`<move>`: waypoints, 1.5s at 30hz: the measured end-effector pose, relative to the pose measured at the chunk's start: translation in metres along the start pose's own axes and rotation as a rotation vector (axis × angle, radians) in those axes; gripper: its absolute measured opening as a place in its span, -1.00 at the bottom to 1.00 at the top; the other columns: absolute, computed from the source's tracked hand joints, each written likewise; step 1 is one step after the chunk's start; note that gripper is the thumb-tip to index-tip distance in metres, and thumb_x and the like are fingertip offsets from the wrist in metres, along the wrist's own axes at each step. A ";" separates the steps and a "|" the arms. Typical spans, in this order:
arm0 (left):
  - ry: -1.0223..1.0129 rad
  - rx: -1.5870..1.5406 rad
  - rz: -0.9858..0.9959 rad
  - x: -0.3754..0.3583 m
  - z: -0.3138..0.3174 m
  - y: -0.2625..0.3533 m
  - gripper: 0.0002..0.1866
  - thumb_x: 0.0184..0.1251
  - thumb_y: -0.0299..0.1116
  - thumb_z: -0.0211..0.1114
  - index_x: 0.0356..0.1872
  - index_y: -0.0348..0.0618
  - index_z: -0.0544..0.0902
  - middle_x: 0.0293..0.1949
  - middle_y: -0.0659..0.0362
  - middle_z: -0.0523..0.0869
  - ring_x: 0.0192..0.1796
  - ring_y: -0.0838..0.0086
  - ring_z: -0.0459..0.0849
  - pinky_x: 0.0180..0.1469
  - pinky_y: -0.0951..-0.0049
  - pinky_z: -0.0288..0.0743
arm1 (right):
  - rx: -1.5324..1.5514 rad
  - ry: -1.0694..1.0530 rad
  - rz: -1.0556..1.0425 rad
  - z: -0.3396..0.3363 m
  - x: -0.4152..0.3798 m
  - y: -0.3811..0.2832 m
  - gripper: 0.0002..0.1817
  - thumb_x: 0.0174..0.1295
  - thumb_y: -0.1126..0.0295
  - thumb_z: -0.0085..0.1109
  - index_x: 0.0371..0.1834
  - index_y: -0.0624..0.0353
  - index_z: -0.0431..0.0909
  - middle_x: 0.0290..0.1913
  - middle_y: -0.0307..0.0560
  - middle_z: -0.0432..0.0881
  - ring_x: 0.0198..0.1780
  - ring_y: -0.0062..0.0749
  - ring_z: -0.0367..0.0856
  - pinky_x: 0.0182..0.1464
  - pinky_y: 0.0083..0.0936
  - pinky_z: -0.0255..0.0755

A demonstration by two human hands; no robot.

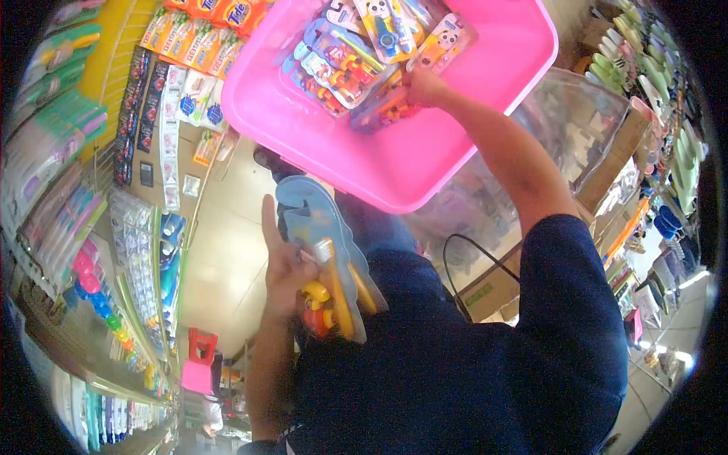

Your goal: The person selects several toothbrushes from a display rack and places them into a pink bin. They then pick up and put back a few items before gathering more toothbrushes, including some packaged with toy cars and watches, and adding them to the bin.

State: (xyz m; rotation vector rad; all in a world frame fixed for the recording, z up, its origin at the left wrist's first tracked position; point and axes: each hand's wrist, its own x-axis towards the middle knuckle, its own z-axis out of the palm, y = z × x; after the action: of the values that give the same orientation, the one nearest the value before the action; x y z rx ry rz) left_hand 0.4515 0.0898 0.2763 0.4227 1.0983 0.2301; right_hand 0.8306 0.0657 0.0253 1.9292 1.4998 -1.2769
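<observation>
A large pink basin [470, 163] takes up the top middle, with several carded toothbrush packs in it. My right hand [426, 87] reaches into the basin, its fingers closed on the edge of a colourful pack [387, 106]. Beside it lie a panda pack [444, 42] and a blue-backed pack with red and yellow toys [339, 68]. Below the basin, my left hand [288, 269] holds blue-backed packs [322, 220] with yellow brushes and a red and yellow toy, its index finger stretched out along their side.
Hanging packs [64, 182] line the left side. Orange Tide packets [227, 15] are at the upper left. Right of the basin stand a clear plastic bag [576, 121] and cardboard boxes [500, 284]. A red and pink stool [199, 371] is at the lower left.
</observation>
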 end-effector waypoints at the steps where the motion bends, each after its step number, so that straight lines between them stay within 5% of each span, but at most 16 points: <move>1: 0.009 0.002 -0.038 0.000 -0.013 -0.016 -0.12 0.10 -0.42 0.28 0.46 -0.19 0.03 0.22 -0.02 0.44 0.16 0.21 0.54 0.18 0.23 0.48 | -0.019 -0.006 -0.088 -0.007 -0.011 -0.003 -0.62 -0.04 0.23 0.37 -0.16 0.19 0.63 -0.24 0.13 0.67 -0.15 -0.04 0.66 -0.11 -0.15 0.51; 3: 0.131 0.034 -0.305 -0.005 -0.029 -0.030 -0.24 0.20 -0.24 0.25 0.40 -0.26 0.15 0.17 -0.09 0.48 0.12 0.14 0.57 0.17 0.19 0.50 | -0.019 0.024 -0.229 -0.026 -0.049 -0.021 -0.66 -0.01 0.25 0.35 -0.19 0.18 0.63 -0.29 0.11 0.67 -0.20 -0.04 0.66 -0.18 -0.16 0.49; 5: -0.007 -0.303 -0.255 -0.010 -0.033 -0.048 -0.37 0.30 -0.05 0.09 0.28 -0.27 0.30 0.00 -0.07 0.58 -0.03 0.11 0.63 -0.01 0.19 0.58 | 0.003 0.107 -0.339 -0.066 -0.103 -0.047 -0.71 0.02 0.28 0.34 -0.24 0.20 0.62 -0.30 0.09 0.67 -0.25 -0.04 0.66 -0.24 -0.19 0.48; 11: -0.063 -0.695 -0.127 0.002 -0.017 -0.005 -0.46 0.39 -0.01 -0.04 0.10 -0.33 0.45 -0.15 -0.11 0.62 -0.23 0.12 0.66 -0.17 0.15 0.61 | 1.220 0.260 -0.140 -0.078 -0.188 -0.086 -0.77 0.14 0.46 0.32 -0.16 0.28 0.55 -0.33 -0.08 0.65 -0.28 -0.40 0.65 -0.21 -0.43 0.53; 14: 0.160 -0.542 0.079 0.021 -0.001 0.009 -0.35 0.41 0.10 -0.04 0.30 -0.22 0.30 0.13 -0.05 0.52 0.14 0.10 0.56 0.18 0.02 0.48 | 1.640 0.417 -0.174 -0.057 -0.205 -0.120 -0.77 0.21 0.55 0.27 -0.08 0.33 0.53 -0.22 -0.10 0.67 -0.21 -0.48 0.66 -0.16 -0.54 0.57; 16: -0.165 -0.595 0.135 0.028 -0.011 0.006 -0.36 0.43 0.07 -0.07 0.32 -0.21 0.29 0.18 -0.04 0.49 0.19 0.15 0.53 0.23 0.07 0.43 | 1.629 0.339 -0.133 -0.036 -0.210 -0.152 -0.75 0.21 0.54 0.28 -0.06 0.28 0.54 -0.18 -0.14 0.67 -0.16 -0.52 0.64 -0.08 -0.54 0.54; 18: -0.213 -0.561 0.148 0.033 -0.018 0.004 -0.38 0.45 0.05 -0.10 0.33 -0.21 0.28 0.21 -0.02 0.47 0.22 0.17 0.51 0.27 0.10 0.41 | 1.374 0.238 -0.262 -0.017 -0.213 -0.178 -0.78 0.22 0.44 0.30 -0.11 0.26 0.56 -0.16 -0.16 0.68 -0.15 -0.50 0.63 -0.11 -0.51 0.51; 20: 0.018 -0.446 0.132 0.033 -0.022 0.002 -0.39 0.46 0.04 -0.13 0.34 -0.20 0.28 0.21 -0.01 0.47 0.22 0.18 0.51 0.28 0.11 0.40 | 1.123 0.161 -0.348 -0.024 -0.222 -0.193 -0.72 0.17 0.36 0.35 -0.12 0.25 0.57 -0.14 -0.12 0.68 -0.16 -0.43 0.63 -0.08 -0.45 0.49; 24: -0.141 -0.687 0.032 0.016 -0.052 -0.005 -0.34 0.42 0.11 -0.04 0.37 -0.13 0.29 0.27 -0.10 0.42 0.08 0.08 0.55 0.10 -0.13 0.47 | 0.894 -0.139 -0.738 -0.031 -0.185 -0.147 -0.70 0.10 0.40 0.32 -0.10 0.25 0.58 -0.18 -0.08 0.69 -0.17 -0.39 0.65 -0.12 -0.39 0.50; 27: -0.225 -0.703 -0.011 0.011 -0.033 0.009 -0.49 0.41 -0.02 0.00 0.18 -0.21 0.44 0.04 -0.06 0.55 -0.01 0.12 0.56 -0.01 0.04 0.53 | 0.626 0.003 -0.472 -0.003 -0.105 -0.073 -0.75 0.13 0.43 0.20 -0.11 0.21 0.60 -0.18 -0.04 0.70 -0.14 -0.33 0.68 -0.13 -0.33 0.52; 28: -0.293 -0.757 0.012 0.011 -0.035 0.005 -0.49 0.43 0.02 0.00 0.17 -0.18 0.45 0.03 -0.04 0.52 -0.04 0.17 0.47 -0.07 0.02 0.46 | 0.409 0.111 -0.099 0.006 -0.077 -0.055 -0.74 0.15 0.39 0.19 -0.09 0.20 0.60 -0.21 0.02 0.70 -0.18 -0.25 0.70 -0.16 -0.29 0.54; 30: -0.237 -0.649 -0.076 0.004 -0.032 0.006 -0.48 0.35 0.02 0.12 0.11 -0.22 0.43 -0.08 0.00 0.51 -0.06 0.20 0.47 -0.05 0.08 0.48 | 0.083 0.197 -0.011 -0.014 -0.061 -0.039 -0.70 0.17 0.31 0.18 -0.08 0.21 0.59 -0.24 0.06 0.70 -0.22 -0.19 0.70 -0.16 -0.25 0.55; 33: -0.224 -0.616 -0.169 -0.003 -0.031 0.004 -0.43 0.26 0.03 0.23 0.07 -0.25 0.42 -0.14 0.02 0.50 -0.07 0.22 0.48 -0.04 0.13 0.49 | 0.157 0.092 0.117 -0.002 -0.016 -0.024 -0.64 0.20 0.21 0.20 -0.10 0.30 0.57 -0.32 0.05 0.69 -0.26 -0.24 0.70 -0.24 -0.30 0.59; 37: -0.306 -0.698 -0.234 -0.004 -0.029 -0.008 -0.35 0.14 0.05 0.31 0.06 -0.27 0.39 -0.15 0.03 0.50 -0.08 0.23 0.48 -0.04 0.19 0.50 | 0.848 0.060 0.188 0.024 0.018 -0.047 -0.56 0.17 0.14 0.29 -0.19 0.38 0.56 -0.38 -0.01 0.65 -0.36 -0.31 0.69 -0.43 -0.38 0.59; 39: -0.326 -0.718 -0.255 -0.002 -0.027 -0.011 -0.31 0.08 0.07 0.35 0.05 -0.28 0.38 -0.16 0.04 0.50 -0.08 0.24 0.48 -0.04 0.22 0.51 | 1.397 0.220 0.501 0.040 0.037 -0.073 -0.56 0.14 0.14 0.32 -0.23 0.39 0.56 -0.41 -0.05 0.62 -0.42 -0.34 0.67 -0.50 -0.42 0.57; 45: -0.390 -0.715 -0.301 -0.003 -0.025 -0.013 -0.18 -0.09 0.11 0.48 0.04 -0.31 0.35 -0.18 0.05 0.49 -0.09 0.26 0.49 -0.03 0.30 0.53 | 1.458 0.399 0.740 0.056 0.058 -0.096 -0.59 0.09 0.20 0.36 -0.24 0.39 0.56 -0.33 -0.04 0.64 -0.38 -0.33 0.66 -0.40 -0.39 0.62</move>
State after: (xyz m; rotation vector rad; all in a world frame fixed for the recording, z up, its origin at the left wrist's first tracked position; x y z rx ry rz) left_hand 0.4269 0.0824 0.2637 -0.3279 0.6229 0.2443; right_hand 0.7214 0.0906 -0.0300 3.1822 -0.4916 -1.7630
